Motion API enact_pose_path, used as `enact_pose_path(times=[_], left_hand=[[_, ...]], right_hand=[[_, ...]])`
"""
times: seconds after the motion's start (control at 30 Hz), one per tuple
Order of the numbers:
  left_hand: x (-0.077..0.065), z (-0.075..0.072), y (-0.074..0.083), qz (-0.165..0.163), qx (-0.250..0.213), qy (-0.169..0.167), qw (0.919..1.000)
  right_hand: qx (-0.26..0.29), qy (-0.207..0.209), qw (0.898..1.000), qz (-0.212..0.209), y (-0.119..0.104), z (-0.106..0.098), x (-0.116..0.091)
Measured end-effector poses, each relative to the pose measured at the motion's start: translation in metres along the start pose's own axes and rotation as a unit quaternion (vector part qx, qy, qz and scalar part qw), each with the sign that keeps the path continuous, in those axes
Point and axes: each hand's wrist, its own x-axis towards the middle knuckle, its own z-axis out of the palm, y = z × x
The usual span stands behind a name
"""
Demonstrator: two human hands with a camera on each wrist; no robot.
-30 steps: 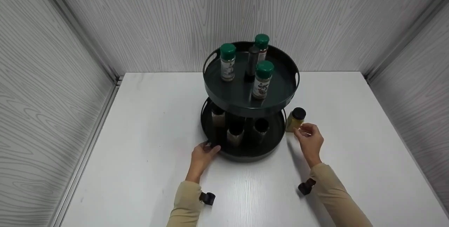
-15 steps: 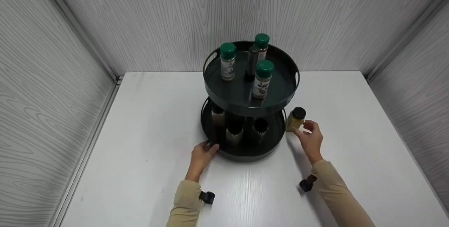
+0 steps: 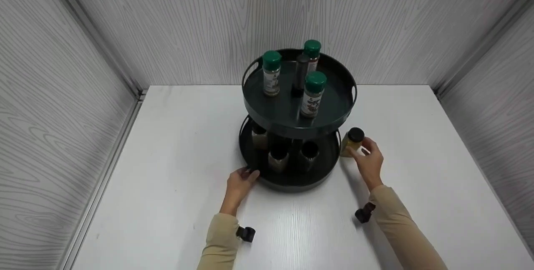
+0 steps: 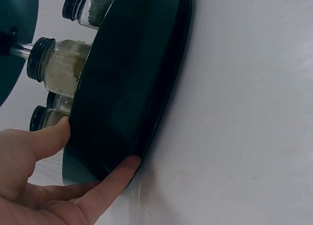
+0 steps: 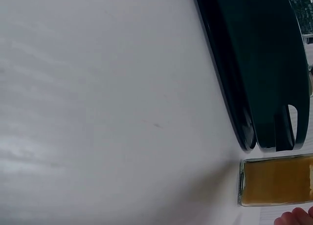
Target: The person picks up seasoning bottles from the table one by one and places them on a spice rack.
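Note:
A dark two-tier round tray stand is in the middle of the white table, in the head view. My left hand (image 3: 238,186) grips the front-left of its lower tray (image 3: 292,185); in the left wrist view the thumb is at the rim and a fingertip reaches the base of the wall (image 4: 122,98). Right of the lower tray is a glass jar (image 3: 348,145) with a black lid and yellow-brown contents (image 5: 276,182). My right hand (image 3: 370,165) pinches this jar, thumb in front and fingers on its right side. Its base is close to the table.
Several black-lidded jars (image 3: 278,162) stand in the lower tray. The upper tray (image 3: 288,122) bears green-capped spice bottles (image 3: 312,99) around a dark centre post (image 3: 300,74). Grained panels (image 3: 187,23) enclose the table (image 3: 175,145) at the back and sides.
My right hand has moved slightly up and closer round the jar, its fingers now along the jar's right side. The left hand stays at the lower tray, nearly still.

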Motion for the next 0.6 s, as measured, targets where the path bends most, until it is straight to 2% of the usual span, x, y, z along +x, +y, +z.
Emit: enact_pose_path(times=[0.27, 0.6], left_hand=[[-0.0011, -0.0004, 0.0003, 0.007, 0.003, 0.005, 1.0], [0.0021, -0.0002, -0.0002, 0.011, 0.015, 0.012, 0.9998]], right_hand=[[0.001, -0.032, 0.999, 0.007, -0.0012, 0.0011, 0.005], [0.003, -0.04, 0.999, 0.009, -0.0011, 0.0026, 0.0091]])
